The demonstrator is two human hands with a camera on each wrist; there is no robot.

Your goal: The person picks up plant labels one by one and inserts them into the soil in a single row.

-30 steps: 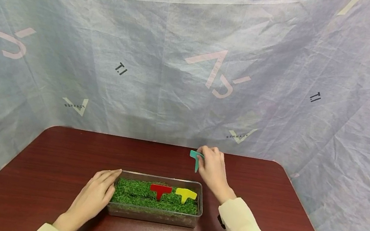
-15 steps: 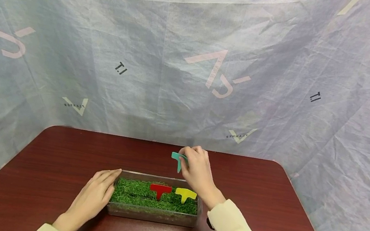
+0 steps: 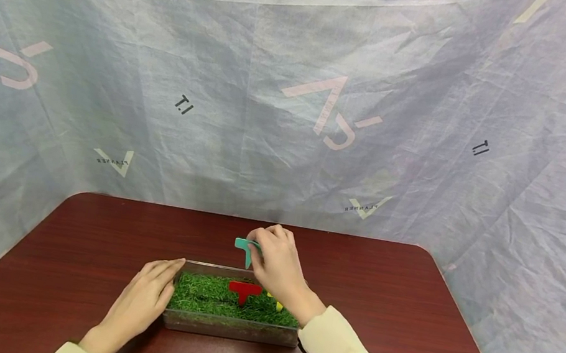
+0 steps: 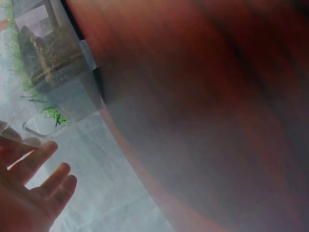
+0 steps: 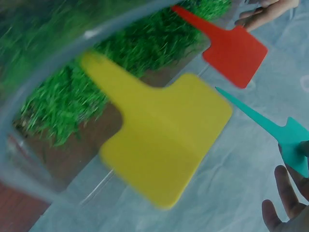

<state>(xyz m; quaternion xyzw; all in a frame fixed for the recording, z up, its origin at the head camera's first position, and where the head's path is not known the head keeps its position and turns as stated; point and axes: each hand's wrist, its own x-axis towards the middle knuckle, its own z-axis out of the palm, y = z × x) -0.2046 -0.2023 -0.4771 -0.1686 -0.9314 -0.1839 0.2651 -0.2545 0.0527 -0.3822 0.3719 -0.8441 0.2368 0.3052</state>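
A clear plastic box filled with green artificial grass stands on the table. Upright in the grass are a red T-shaped plant label and a yellow one, which the right forearm partly covers in the head view. My right hand pinches a teal plant label by its head, stem pointing down, over the far rim of the box. My left hand rests against the box's left end, fingers extended at the rim beside a handle cutout.
The dark red wooden table reaches to a grey printed cloth hanging behind and at both sides. Glare lies on the table in front of the box.
My right hand has moved left and slightly down with the teal plant label, and its wrist now overlaps the yellow label. My left hand stays at the box.
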